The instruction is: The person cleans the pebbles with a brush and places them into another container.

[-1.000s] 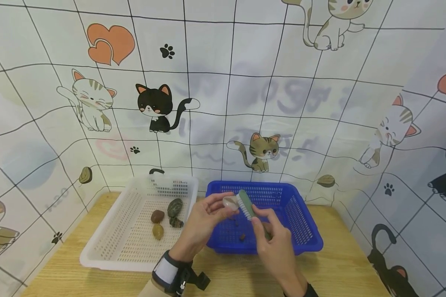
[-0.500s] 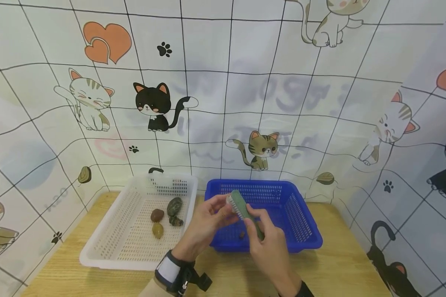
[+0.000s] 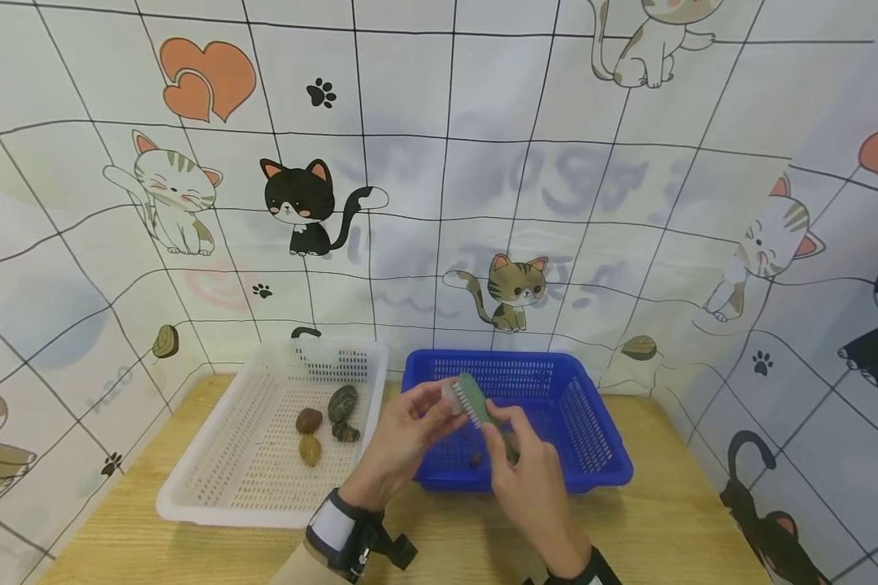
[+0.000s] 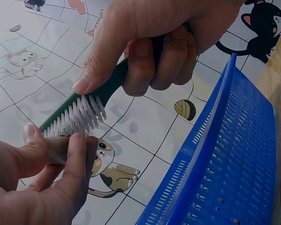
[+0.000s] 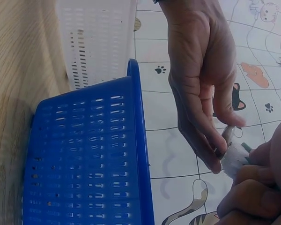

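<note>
My left hand point(image 3: 398, 439) pinches a smooth stone point(image 4: 57, 150) between thumb and fingers, above the left part of the blue basket point(image 3: 508, 357). In my right hand point(image 3: 534, 475) is a green scrub brush point(image 3: 474, 396), its handle gripped with the thumb along it. White bristles point(image 4: 79, 117) touch the stone's upper side in the left wrist view. Part of the stone is hidden behind the fingers and the brush. In the right wrist view the bristles meet the stone at the left fingertips point(image 5: 220, 145).
Left of the blue basket stands a white basket point(image 3: 183, 512) with several stones, including a brown one point(image 3: 309, 420), a yellow one point(image 3: 310, 449) and a dark green one point(image 3: 342, 402). A small brown bit point(image 3: 475, 459) lies in the blue basket. Both baskets stand on a wooden table point(image 3: 673, 520).
The brush has moved left onto the stone, covering more of it, and then shifted slightly. Both hands keep their hold. The baskets stay in place.
</note>
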A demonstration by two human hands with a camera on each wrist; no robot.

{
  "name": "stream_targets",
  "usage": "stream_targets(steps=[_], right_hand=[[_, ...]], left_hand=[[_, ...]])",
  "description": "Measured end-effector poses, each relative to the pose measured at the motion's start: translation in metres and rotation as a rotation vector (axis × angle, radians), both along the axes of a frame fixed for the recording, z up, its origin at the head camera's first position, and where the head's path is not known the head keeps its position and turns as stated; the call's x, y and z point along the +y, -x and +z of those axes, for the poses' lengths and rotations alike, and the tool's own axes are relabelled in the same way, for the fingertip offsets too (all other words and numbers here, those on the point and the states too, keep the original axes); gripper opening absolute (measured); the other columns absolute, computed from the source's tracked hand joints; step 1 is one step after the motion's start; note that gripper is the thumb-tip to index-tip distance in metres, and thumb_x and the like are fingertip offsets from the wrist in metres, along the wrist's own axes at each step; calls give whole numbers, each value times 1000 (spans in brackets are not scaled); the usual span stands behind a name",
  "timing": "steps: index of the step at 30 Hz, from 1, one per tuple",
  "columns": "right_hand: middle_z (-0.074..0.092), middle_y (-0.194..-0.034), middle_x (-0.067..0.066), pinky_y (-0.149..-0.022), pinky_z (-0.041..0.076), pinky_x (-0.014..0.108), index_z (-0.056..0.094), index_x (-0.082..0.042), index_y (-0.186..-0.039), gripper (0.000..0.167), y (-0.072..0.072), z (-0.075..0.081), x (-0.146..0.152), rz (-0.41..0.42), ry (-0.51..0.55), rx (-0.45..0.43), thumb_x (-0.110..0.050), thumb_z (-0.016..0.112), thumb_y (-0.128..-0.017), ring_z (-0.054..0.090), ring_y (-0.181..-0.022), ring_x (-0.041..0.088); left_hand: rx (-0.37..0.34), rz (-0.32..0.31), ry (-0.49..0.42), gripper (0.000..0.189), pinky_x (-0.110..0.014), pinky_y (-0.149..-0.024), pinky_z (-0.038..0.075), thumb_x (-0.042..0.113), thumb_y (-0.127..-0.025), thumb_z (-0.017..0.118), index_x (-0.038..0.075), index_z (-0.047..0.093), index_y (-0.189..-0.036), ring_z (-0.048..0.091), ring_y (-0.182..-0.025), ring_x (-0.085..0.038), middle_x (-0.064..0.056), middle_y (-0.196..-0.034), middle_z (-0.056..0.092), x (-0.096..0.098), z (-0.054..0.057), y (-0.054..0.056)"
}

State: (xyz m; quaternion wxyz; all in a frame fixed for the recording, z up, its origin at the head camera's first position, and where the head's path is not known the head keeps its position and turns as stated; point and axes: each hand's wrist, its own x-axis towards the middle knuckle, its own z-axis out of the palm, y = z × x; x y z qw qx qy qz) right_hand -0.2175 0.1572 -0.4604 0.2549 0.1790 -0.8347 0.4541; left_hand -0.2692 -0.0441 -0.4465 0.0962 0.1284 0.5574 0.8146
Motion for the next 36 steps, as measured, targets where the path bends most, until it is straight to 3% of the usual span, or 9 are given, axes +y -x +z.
stream_targets(steps=[4,8,12,20,24,28,30,32,36], right_hand=[[64,-66,-9,-34,28,12,68,-3,-147,29,0,0,-3,26,-1,-24,-12,66,-120,25,-45,-17],[76,-73,-5,-35,29,14,68,-5,-147,29,4,0,-5,26,5,-50,-15,65,-121,28,-43,-14],[70,-68,-6,-36,30,14,71,-7,-145,27,10,-1,-5,-21,2,-90,-19,66,-121,31,-43,-10],[80,-78,2,-38,31,16,72,-10,-144,26,11,1,-4,-27,1,-129,-21,67,-121,40,-46,-6],[81,-77,-2,-35,28,14,71,-9,-145,27,11,0,-6,17,6,-111,-20,67,-120,35,-41,-9],[76,-71,-7,-34,28,14,70,-6,-145,27,14,-1,-8,48,4,-86,-18,66,-121,28,-41,-12],[82,-78,-1,-34,30,15,70,-6,-144,27,15,-2,-7,39,6,-85,-18,66,-121,29,-41,-11],[89,-94,11,-36,34,17,71,-6,-144,27,18,-2,-6,23,7,-91,-18,66,-121,35,-43,-10],[85,-133,24,-37,38,19,71,-6,-143,26,21,-2,-2,-8,-6,-125,-18,67,-120,38,-43,-8]], left_hand=[[-8,20,10,45,-30,-117,67,5,-120,61,-9,57,-163,75,-131,-18,-21,-155,66,0,-2,0],[-22,-1,27,47,-29,-116,67,8,-120,64,-10,57,-163,77,-130,-18,-22,-152,68,-1,-3,1],[-18,-24,19,48,-31,-119,65,7,-120,63,-11,54,-164,75,-135,-20,-26,-158,63,-1,-3,0],[-35,37,-15,44,-31,-116,67,-1,-120,58,-12,55,-163,77,-129,-18,-27,-157,64,-5,-1,2],[-42,61,-14,44,-29,-114,68,1,-120,60,-12,56,-162,78,-125,-15,-21,-151,68,-5,-2,5],[-50,15,19,45,-27,-114,68,4,-120,62,-11,57,-162,78,-125,-14,-20,-149,70,-4,-5,6],[-51,-25,31,46,-28,-115,67,6,-120,62,-11,56,-163,77,-129,-16,-23,-152,68,-4,-6,5],[-55,-47,22,46,-30,-118,66,5,-121,61,-11,54,-164,76,-134,-20,-27,-158,64,-5,-6,5],[-41,-26,-2,47,-32,-119,65,2,-121,57,-13,51,-165,74,-141,-28,-35,-164,58,-7,-3,4]])
